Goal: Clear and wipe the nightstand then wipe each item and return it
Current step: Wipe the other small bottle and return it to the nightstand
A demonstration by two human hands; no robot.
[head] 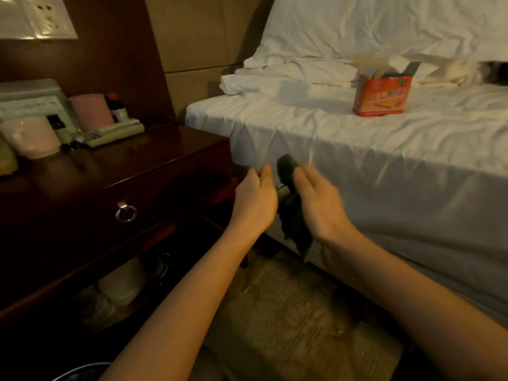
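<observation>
Head view: both hands are seen raised between the nightstand (pixel 154 163) and the bed (pixel 384 160). A dark green cloth (pixel 295 215) is gripped by the right hand (pixel 316 204), fingers curled round it; its upper end is bunched above the thumb and its lower end hangs toward the floor. The left hand (pixel 255 199) is closed in a pinch on a small item (pixel 283 189) set against the cloth; the item is mostly hidden by hands and cloth and cannot be identified. Fingertips of both hands are blurred. On the rear left of the desk top are noted two pink cups (pixel 33 136), a dark bottle with an orange cap (pixel 115 105), a pale flat remote-like unit (pixel 115 133) and a green-white box (pixel 30 103); labels are unreadable. The front of the top is glossy, with reflections. A drawer with a ring pull (pixel 126 213) is closed. Pale objects on the lower shelf (pixel 121 284) are too dark to make out. An orange carton (pixel 382 96) stands open on the bed, with contents unclear. A furry shape (pixel 478 74) is cut off at the right edge. A dark round rim (pixel 79 372) is cropped at the bottom edge.
</observation>
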